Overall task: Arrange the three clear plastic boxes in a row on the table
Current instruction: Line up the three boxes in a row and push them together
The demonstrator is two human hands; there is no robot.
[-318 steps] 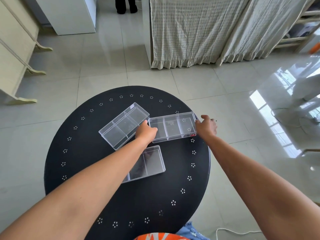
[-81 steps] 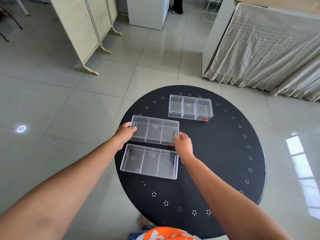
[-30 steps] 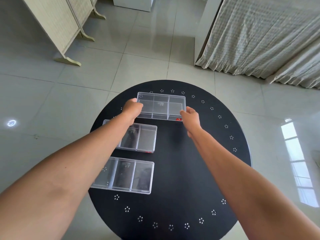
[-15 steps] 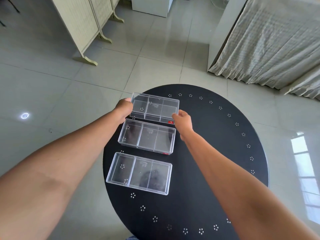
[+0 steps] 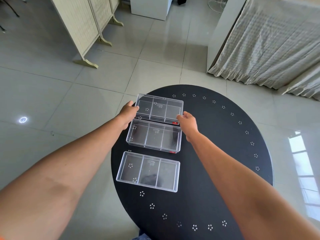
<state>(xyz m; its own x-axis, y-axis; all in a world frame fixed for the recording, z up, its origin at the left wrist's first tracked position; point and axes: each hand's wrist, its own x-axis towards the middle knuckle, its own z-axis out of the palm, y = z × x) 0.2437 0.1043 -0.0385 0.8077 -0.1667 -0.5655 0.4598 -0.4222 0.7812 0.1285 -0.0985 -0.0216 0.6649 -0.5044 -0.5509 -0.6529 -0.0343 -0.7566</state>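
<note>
Black round table, 3 boxes lined up along its left side.
Left hand and right hand clasp the far box's ends, placing it; next, release squarely behind the middle box.

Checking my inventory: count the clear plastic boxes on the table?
3, in a line on the black table: far box between both hands, middle box, near box. None seems hidden.
</note>
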